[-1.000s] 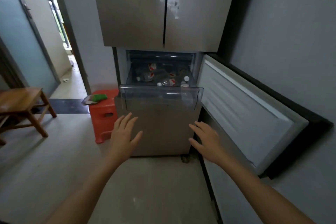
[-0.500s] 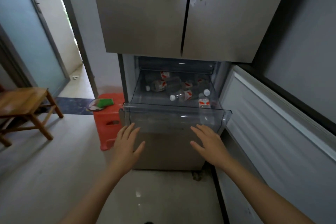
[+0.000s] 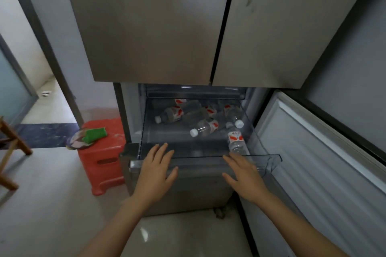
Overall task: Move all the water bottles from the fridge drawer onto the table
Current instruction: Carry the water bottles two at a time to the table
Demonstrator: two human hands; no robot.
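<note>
The left hand and right hand, both released, now arrive at the drawer front edge; bottles lie untouched.

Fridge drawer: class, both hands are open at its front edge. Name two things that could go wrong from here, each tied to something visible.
1. The water bottles lie jumbled in the drawer; lifting one could set others rolling.
2. The open door stands close beside the right hand; an arm swinging out with a bottle might knock it.
</note>
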